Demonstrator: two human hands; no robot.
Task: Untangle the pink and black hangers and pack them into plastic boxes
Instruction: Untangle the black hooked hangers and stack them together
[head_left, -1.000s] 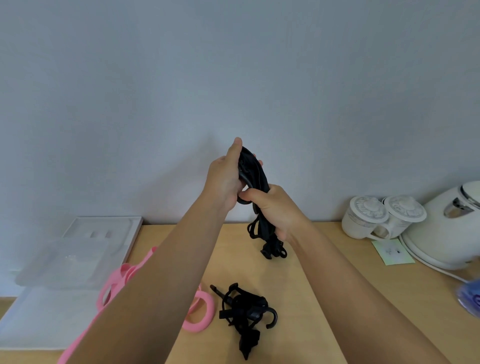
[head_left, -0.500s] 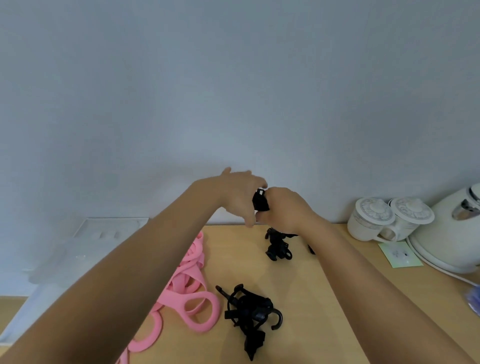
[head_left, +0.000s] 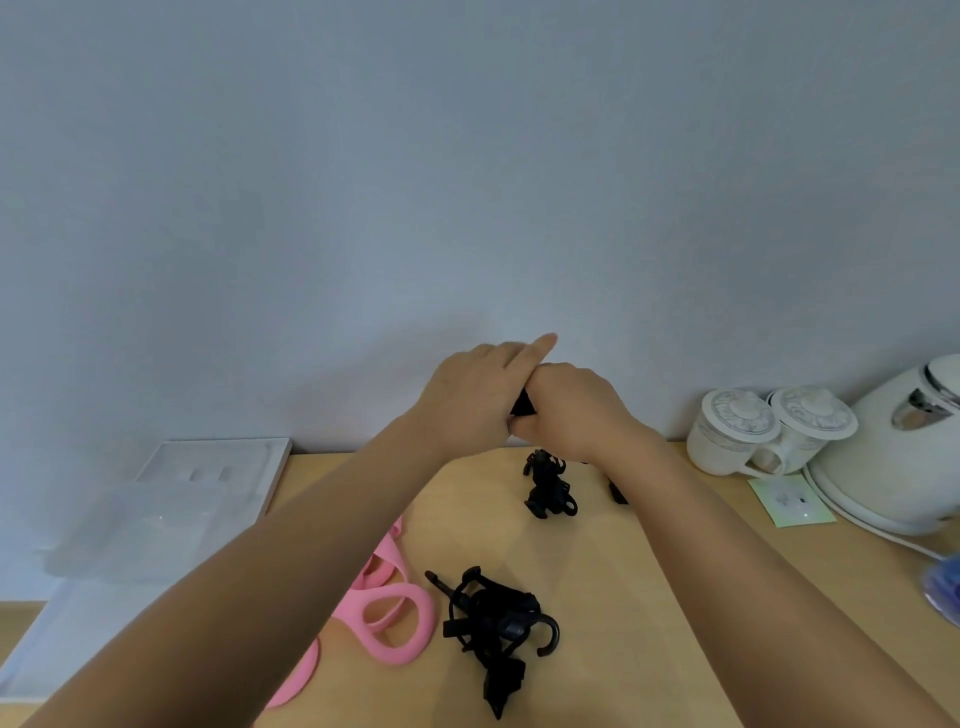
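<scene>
A black hanger (head_left: 522, 404) is gripped above the bench (head_left: 623, 571) by 2 hands pressed together. The right hand (head_left: 571, 410) is curled round it, and the left hand (head_left: 478, 395) is wrapped over it with the index finger straight. 1 black bundle (head_left: 493, 629) and the pink hangers (head_left: 395, 618) are laid nearer, with the plastic boxes (head_left: 171, 499) at the left.

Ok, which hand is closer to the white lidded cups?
Right. The right hand is left of the white lidded cups; the left hand is farther left, beyond it. Both grip a black hanger.

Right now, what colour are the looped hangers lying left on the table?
The hangers are plain pink, best seen in the head view.
</scene>
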